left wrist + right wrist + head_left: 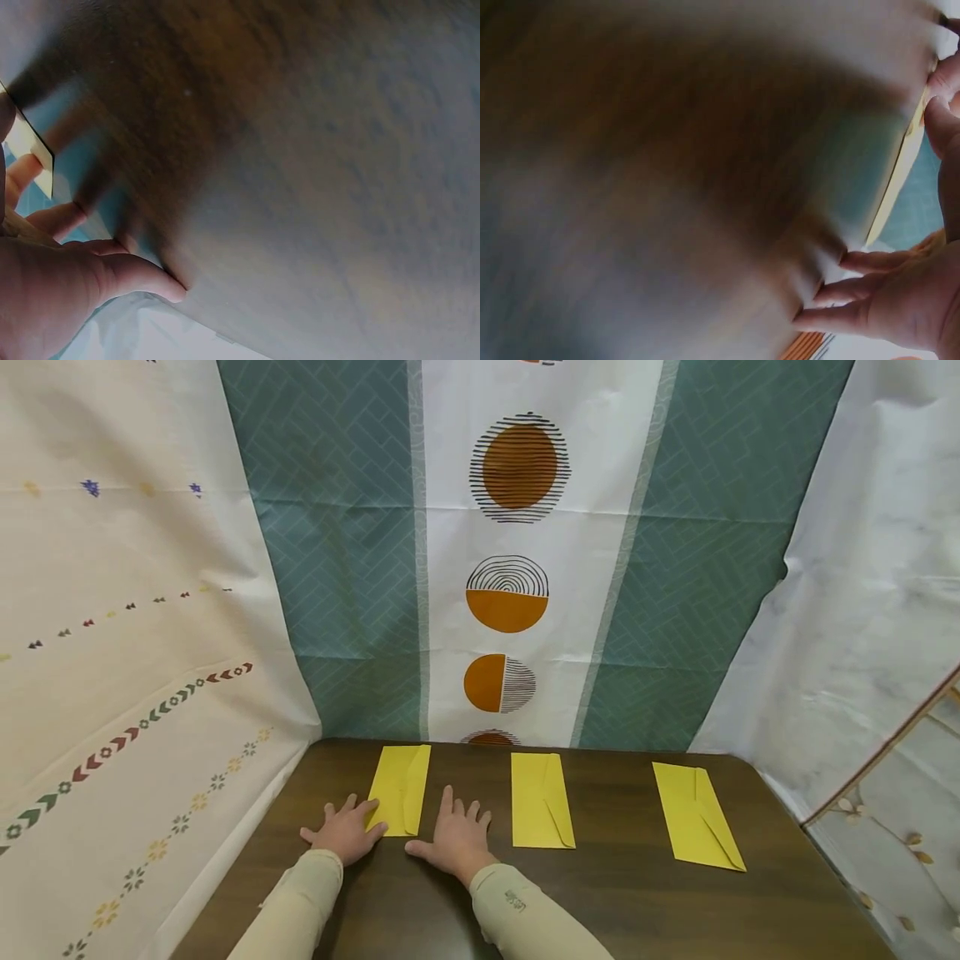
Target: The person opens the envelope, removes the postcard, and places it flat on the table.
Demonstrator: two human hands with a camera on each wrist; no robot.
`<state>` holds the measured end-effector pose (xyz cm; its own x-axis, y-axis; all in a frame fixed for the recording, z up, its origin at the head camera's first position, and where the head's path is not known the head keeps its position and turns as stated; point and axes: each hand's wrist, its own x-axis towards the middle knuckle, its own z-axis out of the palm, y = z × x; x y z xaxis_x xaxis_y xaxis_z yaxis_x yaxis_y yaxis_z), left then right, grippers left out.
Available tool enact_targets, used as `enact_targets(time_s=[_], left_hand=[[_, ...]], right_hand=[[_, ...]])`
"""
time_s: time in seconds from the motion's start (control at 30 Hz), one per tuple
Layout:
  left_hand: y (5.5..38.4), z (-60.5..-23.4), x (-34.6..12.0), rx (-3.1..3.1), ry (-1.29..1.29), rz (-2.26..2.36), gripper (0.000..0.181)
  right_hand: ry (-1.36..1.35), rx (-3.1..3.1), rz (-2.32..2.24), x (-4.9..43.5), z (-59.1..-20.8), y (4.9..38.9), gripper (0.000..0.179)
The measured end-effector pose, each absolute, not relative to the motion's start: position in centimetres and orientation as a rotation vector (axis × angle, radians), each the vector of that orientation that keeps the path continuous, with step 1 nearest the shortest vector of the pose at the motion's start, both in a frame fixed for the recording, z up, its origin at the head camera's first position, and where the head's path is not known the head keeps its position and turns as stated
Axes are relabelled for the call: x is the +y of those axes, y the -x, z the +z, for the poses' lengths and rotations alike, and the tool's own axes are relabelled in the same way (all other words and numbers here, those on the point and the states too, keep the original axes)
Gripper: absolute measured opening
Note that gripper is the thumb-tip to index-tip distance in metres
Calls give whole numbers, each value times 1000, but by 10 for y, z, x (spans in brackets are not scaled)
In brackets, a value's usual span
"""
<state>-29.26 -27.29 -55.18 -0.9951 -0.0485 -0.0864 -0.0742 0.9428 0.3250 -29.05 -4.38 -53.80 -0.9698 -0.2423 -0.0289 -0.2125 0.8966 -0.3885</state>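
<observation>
Three yellow envelopes lie spaced apart in a row on the dark wooden table. My left hand [347, 833] is spread at the left side of the left envelope [405, 785], its thumb and a finger overlapping the envelope's lower left edge in the head view. To the right of that envelope, my right hand [456, 839] has its fingers stretched out, fingertips down at the tabletop. It lies between the left envelope and the middle envelope [536, 802], holding nothing. In the left wrist view, the left hand's fingers [56, 221] reach the table beside a pale envelope corner [34, 150].
The right envelope [697, 814] lies tilted toward the table's right side. Behind the table [615, 902] hangs a green and white cloth [352, 568] with orange circles. A cream patterned cloth [135, 652] borders the left, and a white marbled cloth [862, 693] the right.
</observation>
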Motion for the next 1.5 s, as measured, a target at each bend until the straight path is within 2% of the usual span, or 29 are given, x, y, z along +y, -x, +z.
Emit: enact_targets(time_s=[0.53,0.8,1.03,1.5], left_hand=[[290,-544,-259,3022,87,520,61],[290,-545,-259,3026,94,542,60],[291,-552,-257,3021,105,534,61],[293,-547,-269,3030,119,515,62]], right_hand=[[179,3124,-445,-61,-545,291,120],[137,3157,-436,-66,-548,293,110],[95,3163,-422,-68,-551,292,115],[109,3143,-508,-78,-546,296,96]])
